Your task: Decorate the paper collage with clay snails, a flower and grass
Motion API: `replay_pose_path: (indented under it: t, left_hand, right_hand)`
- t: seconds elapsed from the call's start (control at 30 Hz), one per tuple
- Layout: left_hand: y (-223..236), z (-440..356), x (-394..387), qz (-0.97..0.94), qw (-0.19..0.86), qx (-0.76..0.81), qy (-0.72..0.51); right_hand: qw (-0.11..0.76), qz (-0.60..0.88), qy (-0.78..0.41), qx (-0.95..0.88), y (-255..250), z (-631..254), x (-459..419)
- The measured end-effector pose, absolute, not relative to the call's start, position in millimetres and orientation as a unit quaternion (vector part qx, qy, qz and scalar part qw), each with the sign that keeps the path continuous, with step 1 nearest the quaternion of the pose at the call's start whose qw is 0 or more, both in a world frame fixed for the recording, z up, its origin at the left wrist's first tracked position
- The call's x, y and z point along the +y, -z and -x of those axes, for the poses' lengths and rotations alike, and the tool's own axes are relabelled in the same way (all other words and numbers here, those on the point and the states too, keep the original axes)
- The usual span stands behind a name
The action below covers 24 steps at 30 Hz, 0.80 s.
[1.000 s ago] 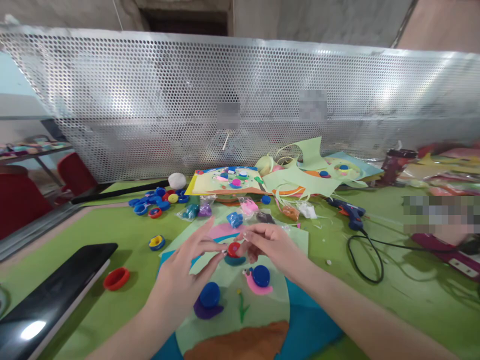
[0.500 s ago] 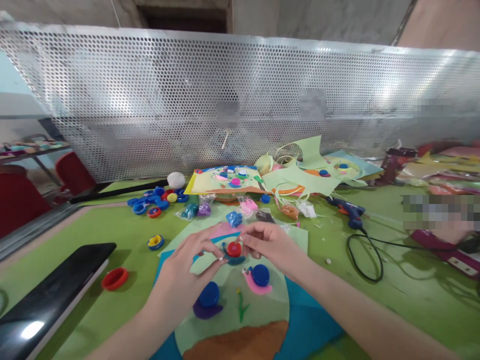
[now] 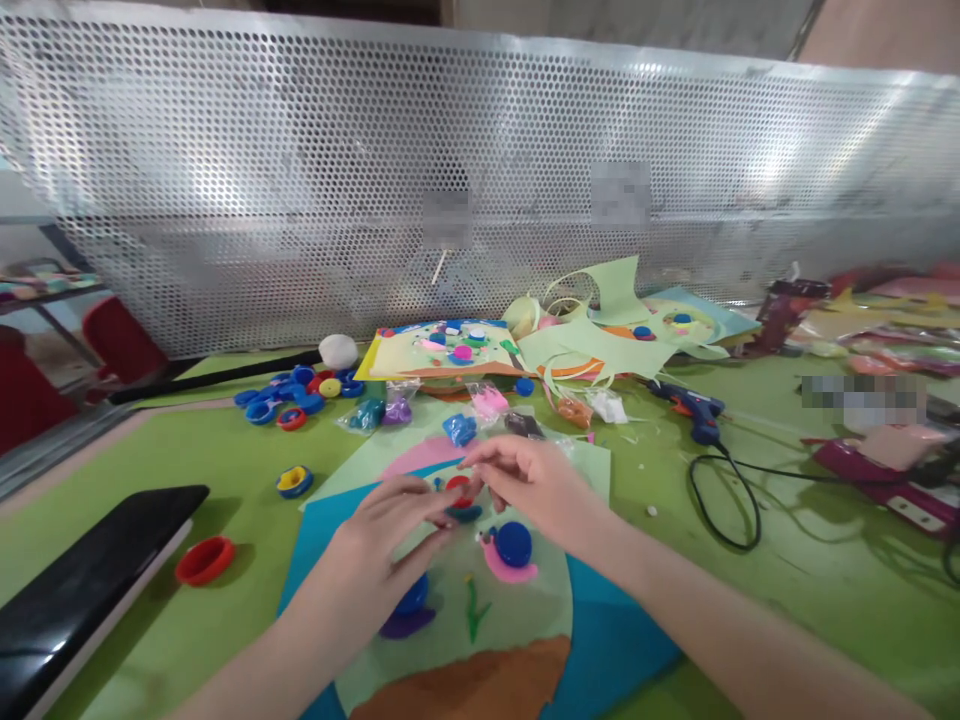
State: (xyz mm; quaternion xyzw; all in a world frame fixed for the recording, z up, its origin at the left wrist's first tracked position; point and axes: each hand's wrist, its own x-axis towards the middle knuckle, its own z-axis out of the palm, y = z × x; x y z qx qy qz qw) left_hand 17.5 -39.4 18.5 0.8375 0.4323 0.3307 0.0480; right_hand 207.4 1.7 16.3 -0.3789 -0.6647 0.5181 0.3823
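Both hands meet over a craft sheet (image 3: 517,620) of pale green paper on blue card. My left hand (image 3: 382,545) and my right hand (image 3: 529,480) pinch a small red bottle cap (image 3: 458,487) that sits on a teal clay snail body (image 3: 465,513). Just right of it lies a pink clay snail with a blue cap (image 3: 512,548). A purple clay snail with a blue cap (image 3: 411,610) shows partly under my left wrist. A green clay sprig (image 3: 472,606) and a brown clay strip (image 3: 472,685) lie nearer to me.
A black phone (image 3: 90,590) lies front left, with a red cap (image 3: 204,560) and a yellow-blue cap (image 3: 294,481) nearby. Loose blue caps (image 3: 289,390) and clay bags (image 3: 457,428) lie farther back. A blue glue gun (image 3: 694,410) with its black cord (image 3: 724,500) lies right. A perforated metal panel (image 3: 480,180) backs the table.
Both hands have lowered slightly with the red cap onto the teal clay. The camera has tipped down a little, and my left wrist now covers more of the purple snail.
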Motion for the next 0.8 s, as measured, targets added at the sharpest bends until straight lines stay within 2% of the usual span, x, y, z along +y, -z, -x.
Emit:
replay_pose_path:
  t: [0.13,0.37,0.47,0.57,0.8]
  left_hand:
    - [-15,-13,-37,-0.843,0.040,0.414,-0.340]
    - [-13,-12,-34,-0.870,0.065,0.381,-0.305]
    - [-10,-12,-34,-0.872,0.069,0.396,-0.278]
    - [-8,-13,-36,-0.871,0.030,0.416,-0.260]
    - [-2,-13,-44,-0.884,0.010,0.438,-0.166]
  right_hand:
    - [0.363,0.407,-0.459,-0.702,-17,-209,1]
    - [0.304,0.458,-0.241,-0.800,-30,-214,-5]
    - [0.253,0.472,-0.210,-0.818,-35,-214,-8]
    - [0.219,0.488,-0.188,-0.824,-38,-214,-9]
    - [0.203,0.479,-0.143,-0.842,-38,-219,-7]
